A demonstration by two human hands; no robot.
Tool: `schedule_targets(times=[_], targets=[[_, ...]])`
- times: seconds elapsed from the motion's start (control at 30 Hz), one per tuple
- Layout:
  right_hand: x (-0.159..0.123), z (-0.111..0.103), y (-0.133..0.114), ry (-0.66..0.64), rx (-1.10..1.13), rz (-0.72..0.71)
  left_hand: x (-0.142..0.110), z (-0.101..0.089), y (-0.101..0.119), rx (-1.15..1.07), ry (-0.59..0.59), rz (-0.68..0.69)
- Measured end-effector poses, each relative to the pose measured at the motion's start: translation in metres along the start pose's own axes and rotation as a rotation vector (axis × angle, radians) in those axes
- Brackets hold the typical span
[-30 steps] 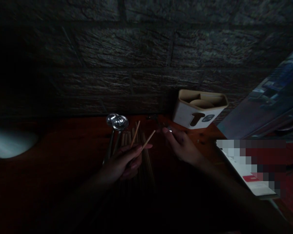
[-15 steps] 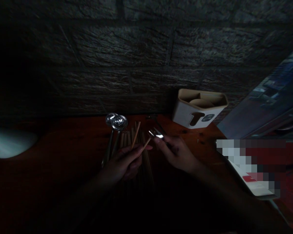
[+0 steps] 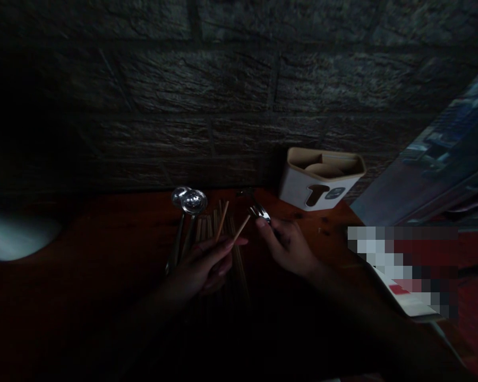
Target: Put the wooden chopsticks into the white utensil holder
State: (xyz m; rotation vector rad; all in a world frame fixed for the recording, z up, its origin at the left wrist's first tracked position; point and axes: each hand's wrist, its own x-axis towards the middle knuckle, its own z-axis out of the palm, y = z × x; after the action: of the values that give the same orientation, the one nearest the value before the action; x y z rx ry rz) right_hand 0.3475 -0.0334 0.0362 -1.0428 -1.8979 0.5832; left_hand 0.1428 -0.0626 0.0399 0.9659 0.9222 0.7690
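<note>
Silver ladles are laid on the brown table, and a row of wooden chopsticks is laid beside them. Two thin chopsticks are held in the left hand. One shiny fork is pinched by the right hand, near their tips. The ladles and the row are down; what is held is not put down yet. Near the wall, a white box is seen.
</note>
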Motion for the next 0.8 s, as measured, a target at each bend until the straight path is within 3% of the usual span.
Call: schedule_targets(times=[0.17,0.37,0.53,0.63,0.8], targets=[[-0.001,-0.003,-0.001,0.074,-0.017,-0.013,0.000,-0.001,-0.001,-0.003,0.016,0.025],[0.002,-0.003,0.003,-0.047,-0.057,-0.063,-0.003,-0.002,0.000,0.046,0.005,0.011],[0.011,-0.013,0.020,0.100,-0.225,0.104,-0.006,-0.001,0.000,0.058,-0.001,0.015],[0.009,-0.014,0.012,0.157,-0.165,0.068,-0.003,-0.003,-0.002,0.063,0.007,0.013],[0.001,-0.001,0.000,-0.080,-0.033,-0.127,-0.002,-0.002,-0.003,0.069,0.013,0.002]])
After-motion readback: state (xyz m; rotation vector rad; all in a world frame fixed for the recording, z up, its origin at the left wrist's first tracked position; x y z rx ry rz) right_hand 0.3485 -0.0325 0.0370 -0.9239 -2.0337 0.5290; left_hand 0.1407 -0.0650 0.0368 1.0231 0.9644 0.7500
